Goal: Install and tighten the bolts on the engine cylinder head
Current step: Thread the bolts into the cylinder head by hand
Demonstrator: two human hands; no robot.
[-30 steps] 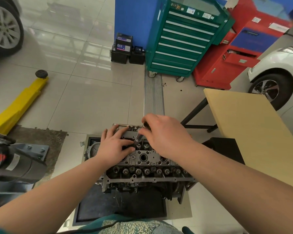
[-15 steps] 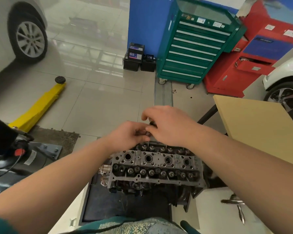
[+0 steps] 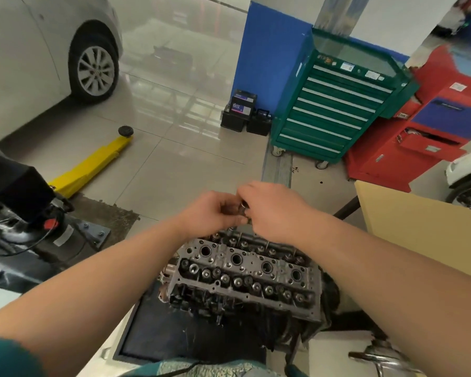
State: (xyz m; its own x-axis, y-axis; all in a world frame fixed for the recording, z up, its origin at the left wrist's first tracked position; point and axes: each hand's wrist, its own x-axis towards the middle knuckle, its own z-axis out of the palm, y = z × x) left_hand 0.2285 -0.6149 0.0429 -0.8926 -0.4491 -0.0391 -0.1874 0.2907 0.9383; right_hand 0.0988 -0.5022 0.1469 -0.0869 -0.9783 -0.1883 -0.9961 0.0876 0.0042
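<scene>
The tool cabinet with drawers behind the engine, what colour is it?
The tool cabinet is green with pale drawer handles, seen in the head view.

Held part: only a small dark metal piece (image 3: 243,207) shows between the left hand (image 3: 212,213) and right hand (image 3: 273,210); its shape cannot be told.
Cylinder head (image 3: 245,270): far edge hidden behind both hands.
Tool at lower right (image 3: 378,355): cut by the frame edge, kind unclear.
Toolbox labels (image 3: 347,67): too small to read.
White car (image 3: 465,172): mostly out of frame.
</scene>
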